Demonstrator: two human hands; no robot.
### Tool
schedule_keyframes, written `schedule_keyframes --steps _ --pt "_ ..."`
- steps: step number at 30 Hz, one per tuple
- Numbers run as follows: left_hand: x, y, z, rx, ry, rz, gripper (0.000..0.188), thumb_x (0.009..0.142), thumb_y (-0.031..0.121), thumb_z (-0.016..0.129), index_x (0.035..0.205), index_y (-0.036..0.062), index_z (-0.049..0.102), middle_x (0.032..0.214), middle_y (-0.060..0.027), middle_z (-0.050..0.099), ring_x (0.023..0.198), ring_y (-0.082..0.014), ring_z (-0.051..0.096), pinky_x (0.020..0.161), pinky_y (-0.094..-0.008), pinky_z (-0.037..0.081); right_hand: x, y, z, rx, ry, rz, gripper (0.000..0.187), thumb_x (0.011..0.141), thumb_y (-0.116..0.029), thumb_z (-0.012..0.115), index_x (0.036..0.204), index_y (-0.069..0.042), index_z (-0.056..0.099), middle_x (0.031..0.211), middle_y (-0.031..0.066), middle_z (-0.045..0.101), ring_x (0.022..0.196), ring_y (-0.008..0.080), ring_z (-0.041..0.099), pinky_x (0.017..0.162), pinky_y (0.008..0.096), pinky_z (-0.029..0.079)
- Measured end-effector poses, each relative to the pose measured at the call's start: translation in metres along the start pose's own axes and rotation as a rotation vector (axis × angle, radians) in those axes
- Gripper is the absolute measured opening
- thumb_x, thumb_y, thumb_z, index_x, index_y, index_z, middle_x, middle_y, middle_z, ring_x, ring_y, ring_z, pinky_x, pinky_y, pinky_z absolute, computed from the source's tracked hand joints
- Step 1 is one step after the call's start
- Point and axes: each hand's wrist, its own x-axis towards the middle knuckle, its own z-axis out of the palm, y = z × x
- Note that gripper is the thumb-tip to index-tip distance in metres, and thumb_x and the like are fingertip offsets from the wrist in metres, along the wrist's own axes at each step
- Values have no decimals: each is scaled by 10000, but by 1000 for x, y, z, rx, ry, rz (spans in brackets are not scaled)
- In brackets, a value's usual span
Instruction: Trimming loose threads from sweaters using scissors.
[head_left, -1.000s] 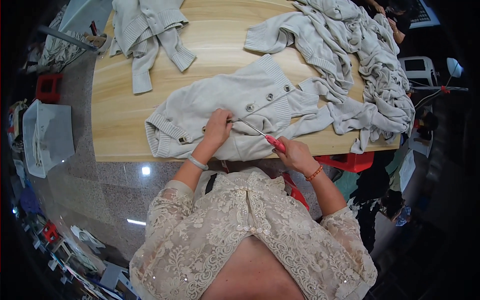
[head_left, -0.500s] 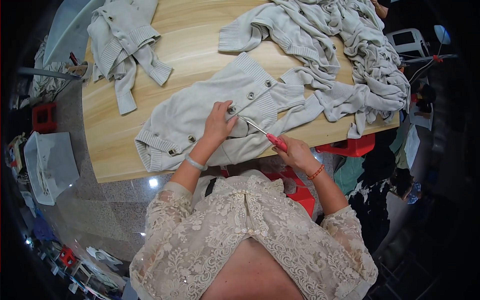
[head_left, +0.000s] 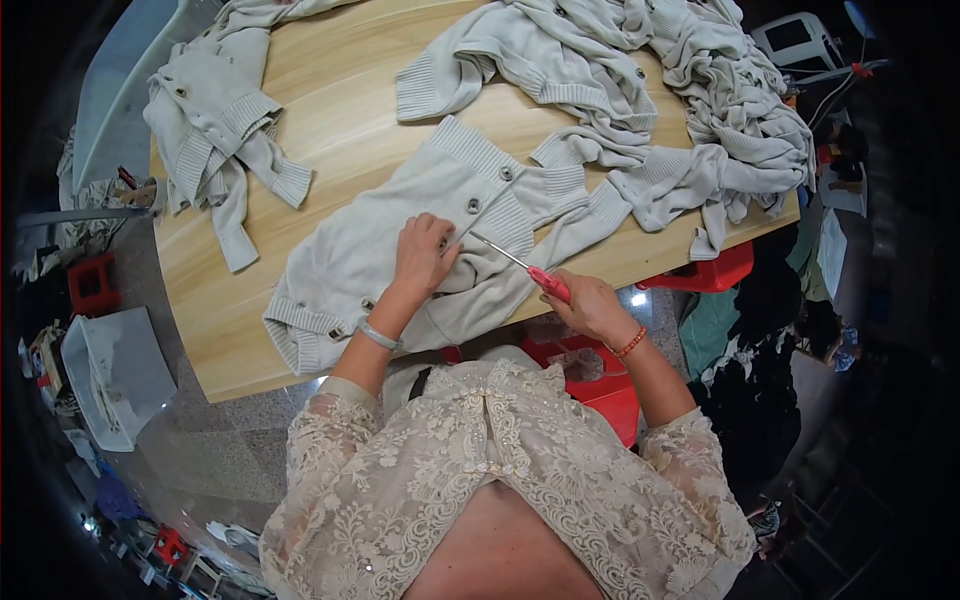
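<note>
Left hand (head_left: 422,258) pins cardigan (head_left: 420,225); right hand (head_left: 590,305) apparently grips scissors (head_left: 520,265).

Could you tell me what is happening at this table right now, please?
A person at a wooden table is working on a pale grey cardigan spread flat in front of them. The left hand presses down on the cardigan near its buttons, while the right hand holds a thin metal tool with a red handle, its tip pointing at the button strip. More grey cardigans lie heaped at the far right, and another at the far left.
</note>
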Motion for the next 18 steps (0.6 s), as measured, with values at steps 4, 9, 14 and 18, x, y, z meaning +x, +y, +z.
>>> schedule_keyframes --steps 4,9,14,18 --pt "39 9 25 -264 113 -56 373 732 102 724 1064 56 561 985 -144 524 919 -347 560 771 -413 472 -1 8 -2 20 45 62 291 884 -333 606 1022 -78 576 814 191 637 805 404 610 704 473 472" --pt "57 0 38 -211 -18 -105 260 728 68 712 943 63 565 916 -136 542 827 -334 583 695 -409 475 4 8 -5 -68 59 111 269 866 -325 622 979 -83 591 821 175 656 815 399 625 715 480 484" --pt "59 -1 32 -102 -83 89 228 709 63 726 884 65 581 843 -109 550 896 -307 551 763 -389 458 4 19 -5 -17 5 20 295 860 -338 624 1014 -89 588 837 176 659 817 395 628 727 483 487" --pt "71 19 34 5 -57 55 271 702 63 732 937 74 599 902 -107 551 938 -305 531 801 -389 446 0 28 -9 78 76 81 302 879 -330 616 1022 -65 599 831 208 648 798 409 616 706 474 482"
